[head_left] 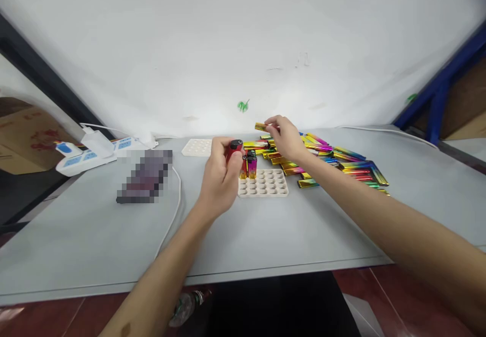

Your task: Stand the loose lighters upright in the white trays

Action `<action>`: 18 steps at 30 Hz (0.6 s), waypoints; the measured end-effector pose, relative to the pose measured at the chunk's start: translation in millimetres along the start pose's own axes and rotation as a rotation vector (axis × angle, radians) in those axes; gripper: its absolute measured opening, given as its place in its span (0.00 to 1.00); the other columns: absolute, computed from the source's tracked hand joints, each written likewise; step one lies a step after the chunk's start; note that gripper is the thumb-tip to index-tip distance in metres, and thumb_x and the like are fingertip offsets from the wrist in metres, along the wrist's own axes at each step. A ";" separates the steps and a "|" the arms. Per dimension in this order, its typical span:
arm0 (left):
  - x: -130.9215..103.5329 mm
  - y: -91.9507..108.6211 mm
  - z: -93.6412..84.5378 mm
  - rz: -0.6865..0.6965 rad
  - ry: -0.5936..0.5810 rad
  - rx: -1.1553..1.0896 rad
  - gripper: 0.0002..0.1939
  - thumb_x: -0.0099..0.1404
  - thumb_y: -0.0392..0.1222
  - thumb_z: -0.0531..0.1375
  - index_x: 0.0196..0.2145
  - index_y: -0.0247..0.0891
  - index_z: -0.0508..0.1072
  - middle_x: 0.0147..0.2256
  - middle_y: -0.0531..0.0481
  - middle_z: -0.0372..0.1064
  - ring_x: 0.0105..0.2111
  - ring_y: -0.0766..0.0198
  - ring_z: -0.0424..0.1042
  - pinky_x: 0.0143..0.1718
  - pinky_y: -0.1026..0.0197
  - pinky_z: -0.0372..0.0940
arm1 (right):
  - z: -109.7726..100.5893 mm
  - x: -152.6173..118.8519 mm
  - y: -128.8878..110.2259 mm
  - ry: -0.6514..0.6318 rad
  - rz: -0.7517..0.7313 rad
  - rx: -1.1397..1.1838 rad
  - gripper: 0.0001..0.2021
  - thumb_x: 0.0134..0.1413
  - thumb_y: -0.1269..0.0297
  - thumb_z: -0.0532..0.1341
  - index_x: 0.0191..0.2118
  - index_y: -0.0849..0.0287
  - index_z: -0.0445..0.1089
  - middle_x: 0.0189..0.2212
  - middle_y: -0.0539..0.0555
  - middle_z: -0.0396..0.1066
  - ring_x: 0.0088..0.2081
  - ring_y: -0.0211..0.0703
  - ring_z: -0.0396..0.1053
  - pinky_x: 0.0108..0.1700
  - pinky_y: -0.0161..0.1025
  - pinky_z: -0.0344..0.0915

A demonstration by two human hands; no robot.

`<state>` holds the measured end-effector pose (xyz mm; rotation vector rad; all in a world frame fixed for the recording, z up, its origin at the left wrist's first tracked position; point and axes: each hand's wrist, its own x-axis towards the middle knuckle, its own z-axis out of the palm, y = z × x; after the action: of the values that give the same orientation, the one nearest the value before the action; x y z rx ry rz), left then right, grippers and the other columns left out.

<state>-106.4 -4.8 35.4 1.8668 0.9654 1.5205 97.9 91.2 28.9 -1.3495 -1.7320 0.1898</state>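
Observation:
My left hand (pixel 219 177) is closed around a red lighter (pixel 236 146) with a black top, held upright just left of a white tray (pixel 266 189) with rows of round holes. Several lighters (pixel 251 164) in purple, red and gold stand upright in the tray's back left part. Farther back, my right hand (pixel 285 137) pinches a gold lighter (pixel 260 126) by one end, its other end pointing left. Beneath and beside that hand spreads a heap of shiny rainbow-coloured lighters (pixel 322 148) lying flat on the grey table (pixel 288 240).
A second white holed tray (pixel 196 147) lies by the wall. On the left are a white power strip (pixel 94 155) with plugs, a blurred dark device (pixel 146 177) and a white cable (pixel 179 195). Below the table edge, a plastic bottle (pixel 186 307) shows.

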 end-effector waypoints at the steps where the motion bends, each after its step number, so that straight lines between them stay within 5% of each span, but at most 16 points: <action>1: 2.0 0.6 -2.3 0.040 -0.006 0.073 0.06 0.70 0.40 0.53 0.44 0.43 0.65 0.41 0.50 0.68 0.41 0.63 0.68 0.42 0.57 0.64 | -5.4 -8.5 0.4 0.035 0.048 0.085 0.10 0.64 0.67 0.53 0.45 0.57 0.71 0.42 0.57 0.73 0.44 0.46 0.71 0.48 0.46 0.65; 4: 7.0 3.4 -9.3 0.139 0.007 0.317 0.08 0.68 0.41 0.57 0.45 0.43 0.72 0.45 0.48 0.68 0.47 0.59 0.65 0.48 0.55 0.62 | -22.9 -35.0 4.3 0.098 0.208 0.301 0.10 0.59 0.61 0.60 0.45 0.57 0.71 0.38 0.54 0.74 0.42 0.46 0.71 0.45 0.45 0.68; 10: 8.8 5.5 -15.4 0.187 -0.063 0.475 0.08 0.63 0.37 0.60 0.41 0.41 0.71 0.36 0.52 0.71 0.35 0.63 0.66 0.38 0.58 0.63 | -43.4 -64.2 11.2 0.190 0.389 0.734 0.21 0.47 0.53 0.70 0.45 0.57 0.69 0.33 0.50 0.74 0.35 0.42 0.73 0.37 0.41 0.71; 18: 7.7 3.1 -13.4 0.302 -0.242 0.717 0.09 0.62 0.35 0.59 0.41 0.41 0.70 0.35 0.53 0.72 0.37 0.61 0.68 0.41 0.57 0.63 | -49.0 -62.6 1.6 0.154 0.402 0.736 0.15 0.53 0.52 0.67 0.40 0.56 0.70 0.31 0.50 0.72 0.32 0.40 0.73 0.32 0.39 0.73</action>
<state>-118.1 -0.8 45.2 2.7278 1.2590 1.1290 133.8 20.6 21.9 -1.0899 -1.0721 0.8371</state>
